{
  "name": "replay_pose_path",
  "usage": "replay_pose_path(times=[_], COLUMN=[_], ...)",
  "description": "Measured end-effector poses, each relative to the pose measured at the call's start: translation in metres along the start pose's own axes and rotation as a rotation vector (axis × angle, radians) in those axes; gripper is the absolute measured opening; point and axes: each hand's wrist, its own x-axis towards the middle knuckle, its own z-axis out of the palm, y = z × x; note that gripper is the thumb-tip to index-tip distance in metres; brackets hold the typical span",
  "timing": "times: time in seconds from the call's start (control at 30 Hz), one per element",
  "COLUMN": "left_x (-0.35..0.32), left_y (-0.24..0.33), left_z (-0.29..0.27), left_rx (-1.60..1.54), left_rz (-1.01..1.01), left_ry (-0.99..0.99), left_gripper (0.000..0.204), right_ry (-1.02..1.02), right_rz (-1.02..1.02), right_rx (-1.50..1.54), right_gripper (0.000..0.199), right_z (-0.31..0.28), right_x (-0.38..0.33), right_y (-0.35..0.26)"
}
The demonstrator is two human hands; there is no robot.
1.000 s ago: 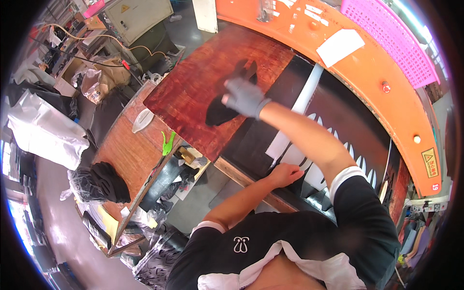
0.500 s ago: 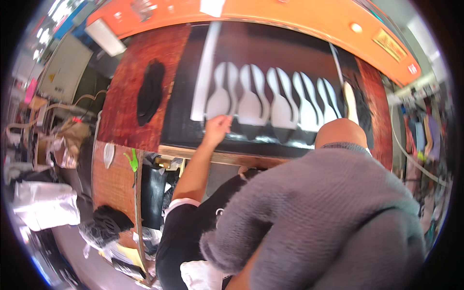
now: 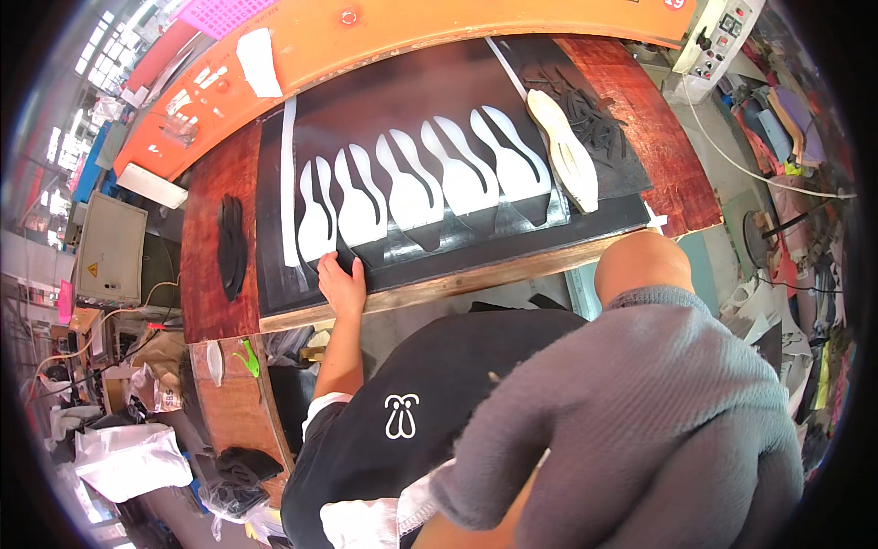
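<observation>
The black sheet lies flat on the brown work table, and a row of sole-shaped holes already runs across it, showing pale where pieces have been cut out; I count about six, reaching from the left side of the sheet almost to the pale sole-shaped cutter that rests on the sheet at the far right. By that, most of this strip looks cut, while the dark far part of the sheet is untouched. A small stack of black cut pieces sits on the table to the left of the sheet, and loose black scraps lie far right. The left hand is bare and pressed flat on the near edge of the sheet, fingers spread and gripping nothing. The right hand, in a grey knit glove, fills the near right of the view close to the camera; whether it holds anything cannot be told. Half a second ago the gloved hand was already close to the camera and the left hand lay on the sheet; a second ago the glove was out over the stack of black pieces.
</observation>
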Motion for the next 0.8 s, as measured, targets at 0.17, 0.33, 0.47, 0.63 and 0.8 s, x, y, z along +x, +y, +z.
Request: replay_pose_path(times=[0.17, 0.33, 0.47, 0.63, 0.8], left_x=[0.002, 0.004, 0.005, 0.012, 0.024], left_y=[0.001, 0.001, -0.001, -0.008, -0.023], left_z=[0.004, 0.002, 0.002, -0.003, -0.016], left_rx=[0.096, 0.089, 0.056, 0.020, -0.020], left_rz=[-0.051, -0.034, -0.013, 0.131, 0.183], left_ry=[-0.074, -0.093, -0.068, -0.027, -0.117], left_gripper=[0.048, 0.048, 0.046, 0.037, 0.029], right_ry=[0.020, 0.040, 0.038, 0.051, 0.099], right_rz=[-0.024, -0.024, -0.017, 0.017, 0.211], right_rx=[-0.001, -0.032, -0.066, -0.127, -0.276], right_gripper=[0.035, 0.035, 0.034, 0.034, 0.034], right_z=[-0.008, -0.011, -0.004, 0.014, 0.022], right_x=[-0.012, -0.014, -0.009, -0.003, -0.049], right_y=[-0.017, -0.024, -0.022, -0.010, 0.020])
